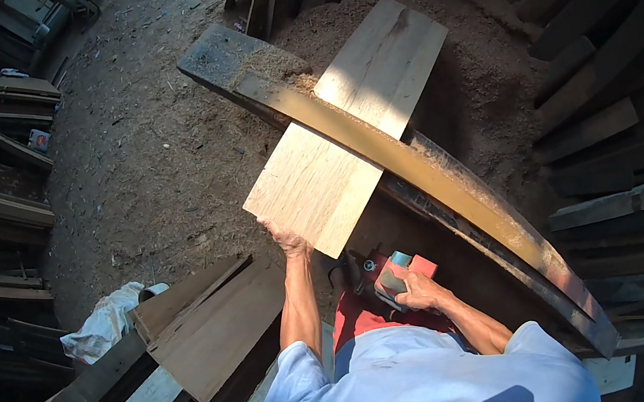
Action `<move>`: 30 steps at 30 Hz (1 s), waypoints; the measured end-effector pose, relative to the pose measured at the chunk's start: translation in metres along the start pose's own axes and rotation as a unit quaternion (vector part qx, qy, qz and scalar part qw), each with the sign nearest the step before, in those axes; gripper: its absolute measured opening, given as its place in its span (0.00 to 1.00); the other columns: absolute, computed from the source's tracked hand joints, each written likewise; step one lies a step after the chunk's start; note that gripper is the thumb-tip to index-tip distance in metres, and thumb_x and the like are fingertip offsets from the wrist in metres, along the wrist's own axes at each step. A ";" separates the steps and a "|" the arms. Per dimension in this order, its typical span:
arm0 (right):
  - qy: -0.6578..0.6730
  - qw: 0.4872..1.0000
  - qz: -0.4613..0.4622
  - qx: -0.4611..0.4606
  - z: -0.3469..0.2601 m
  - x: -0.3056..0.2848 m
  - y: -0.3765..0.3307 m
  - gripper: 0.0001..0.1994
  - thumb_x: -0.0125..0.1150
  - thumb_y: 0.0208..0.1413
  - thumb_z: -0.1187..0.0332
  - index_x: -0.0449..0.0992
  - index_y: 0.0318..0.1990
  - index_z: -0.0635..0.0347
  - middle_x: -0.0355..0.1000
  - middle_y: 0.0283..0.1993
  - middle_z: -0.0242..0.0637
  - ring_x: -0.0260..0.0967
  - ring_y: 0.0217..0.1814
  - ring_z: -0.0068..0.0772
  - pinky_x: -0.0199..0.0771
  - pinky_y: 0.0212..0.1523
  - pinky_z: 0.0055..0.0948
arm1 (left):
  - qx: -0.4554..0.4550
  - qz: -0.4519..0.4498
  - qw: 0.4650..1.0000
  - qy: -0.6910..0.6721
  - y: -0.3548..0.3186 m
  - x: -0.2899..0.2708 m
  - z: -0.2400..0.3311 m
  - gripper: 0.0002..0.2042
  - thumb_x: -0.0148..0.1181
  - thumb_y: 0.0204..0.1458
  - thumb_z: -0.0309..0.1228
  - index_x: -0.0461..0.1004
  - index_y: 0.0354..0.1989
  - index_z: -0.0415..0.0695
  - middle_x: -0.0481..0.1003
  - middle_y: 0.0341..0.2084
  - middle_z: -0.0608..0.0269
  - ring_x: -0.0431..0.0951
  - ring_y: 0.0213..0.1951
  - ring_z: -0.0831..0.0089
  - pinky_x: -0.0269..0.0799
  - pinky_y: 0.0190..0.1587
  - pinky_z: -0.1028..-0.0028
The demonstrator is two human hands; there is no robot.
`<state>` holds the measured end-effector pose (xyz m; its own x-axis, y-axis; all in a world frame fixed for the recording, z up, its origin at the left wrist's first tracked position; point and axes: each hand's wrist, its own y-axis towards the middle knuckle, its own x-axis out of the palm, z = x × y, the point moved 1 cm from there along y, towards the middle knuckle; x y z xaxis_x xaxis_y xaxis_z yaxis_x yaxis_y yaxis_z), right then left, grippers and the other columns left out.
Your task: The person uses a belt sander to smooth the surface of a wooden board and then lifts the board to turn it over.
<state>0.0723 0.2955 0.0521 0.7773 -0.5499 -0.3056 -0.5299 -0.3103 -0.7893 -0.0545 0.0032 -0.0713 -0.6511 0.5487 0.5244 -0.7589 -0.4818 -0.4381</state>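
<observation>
My left hand grips the near left corner of a pale wooden board. A long yellowish beam runs slantwise across the board and hides its middle. Beyond the beam, more pale wood shows in line with it, partly in shadow; whether it is the same piece I cannot tell. Close to my body, my right hand is wrapped round the handle of a red and dark power tool that looks like an electric planer. Its underside is hidden, and it is apart from the board.
Sawdust lies on the beam's far end, with shavings heaped on the ground behind it. Planks are stacked at my lower left, beside a whitish sack. More timber lines the right, far and left sides.
</observation>
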 end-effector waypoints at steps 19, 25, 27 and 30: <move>0.098 0.964 -0.115 -0.219 -0.108 0.035 -0.002 0.28 0.59 0.56 0.67 0.65 0.64 0.67 0.71 0.21 0.39 0.69 0.17 0.30 0.67 0.17 0.31 | -0.079 0.126 0.890 0.431 -0.273 -0.149 0.010 0.35 0.65 0.58 0.49 0.68 0.61 0.27 0.77 0.44 0.50 0.78 0.46 0.65 0.75 0.51 0.66; 0.137 0.940 -0.123 -0.286 -0.132 0.030 -0.017 0.26 0.61 0.53 0.67 0.70 0.60 0.66 0.75 0.29 0.40 0.70 0.21 0.25 0.72 0.25 0.30 | 0.100 0.105 0.874 0.463 -0.278 -0.107 0.026 0.36 0.62 0.60 0.50 0.64 0.67 0.33 0.69 0.54 0.43 0.67 0.58 0.54 0.62 0.62 0.57; 0.152 0.950 -0.135 -0.237 -0.147 0.012 -0.029 0.23 0.62 0.53 0.69 0.72 0.57 0.68 0.75 0.29 0.39 0.69 0.21 0.23 0.72 0.24 0.28 | 0.152 0.097 0.845 0.503 -0.272 -0.073 0.049 0.40 0.65 0.58 0.49 0.61 0.70 0.33 0.66 0.56 0.44 0.62 0.61 0.54 0.58 0.65 0.57; 0.168 0.942 -0.077 -0.282 -0.155 0.000 -0.024 0.19 0.64 0.54 0.70 0.73 0.52 0.69 0.74 0.25 0.38 0.68 0.18 0.23 0.70 0.20 0.28 | 0.189 0.073 0.830 0.520 -0.249 -0.051 0.054 0.42 0.68 0.55 0.47 0.59 0.70 0.31 0.65 0.57 0.43 0.65 0.59 0.54 0.60 0.64 0.59</move>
<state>0.0326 0.1826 0.1540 0.7592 -0.6489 0.0497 -0.5884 -0.7171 -0.3736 0.1685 0.0585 0.0499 -0.5431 0.6637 -0.5144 -0.7410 -0.6669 -0.0781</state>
